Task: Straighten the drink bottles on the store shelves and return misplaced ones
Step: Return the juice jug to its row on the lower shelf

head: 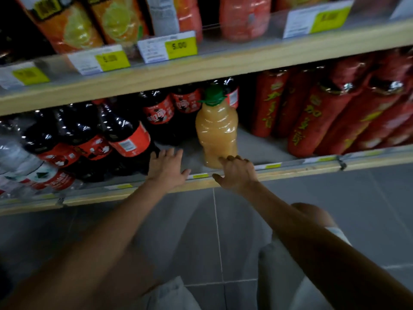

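Right now you are standing before two wooden store shelves, and your view is tilted and a little blurred. The lower shelf has a grey surface and a light wooden front rail with small yellow labels along it. The juice bottle, pale orange with a green cap, stands upright on this shelf, close to the front edge, in the gap between two groups. To its left stand the dark bottles with red labels, packed tightly and leaning in the picture. To its right, a little apart, stand the red bottles with yellow characters.

Your right hand lies over the front rail. Its fingertips touch the foot of the juice bottle, but the thumb points away to the left, so the hand is not closed around it. Your left hand is spread with straight fingers above the shelf surface, just beside the nearest dark bottle, and it holds nothing.

The upper shelf carries orange bottles and a row of price tags, white with yellow fields. Below the shelves you see a floor of large grey tiles with thin pale joints. The light is dim.
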